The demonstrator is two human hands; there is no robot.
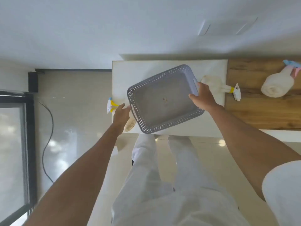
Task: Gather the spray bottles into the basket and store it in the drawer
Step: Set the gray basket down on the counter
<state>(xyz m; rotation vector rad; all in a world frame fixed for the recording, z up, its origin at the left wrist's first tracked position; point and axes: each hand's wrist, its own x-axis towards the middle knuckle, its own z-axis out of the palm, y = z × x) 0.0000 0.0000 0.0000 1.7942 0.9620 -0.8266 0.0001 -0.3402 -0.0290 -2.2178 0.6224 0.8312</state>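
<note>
Grey perforated plastic, rectangular, with slot handles at each short end: that is the basket (164,99), and it sits empty on the white cabinet top (123,74), turned at an angle. I place everything else by it.

My right hand (202,97) is closed over the basket's right-hand rim, thumb on the inner side beside the handle slot. I judge I grip it there to keep the light basket steady or to square it up for loading.

My left hand (121,114) reaches past the basket's left end, fingers loosely spread and closed on nothing. Beneath it lies a pale translucent spray bottle with a yellow-and-white trigger head (111,106), on its side just left of the basket, nozzle pointing away from me. I cannot tell whether my palm touches it.

Just right of the basket, partly behind my right hand, a second pale bottle with a yellow-and-white trigger (218,86) lies on its side. Farther right, well apart from the basket on the brown wooden countertop (260,115), a third pale bottle with a pink-and-blue trigger (279,84) also lies down.

No bottle is in the basket yet, so gathering looks barely begun. No drawer is visible.
</note>
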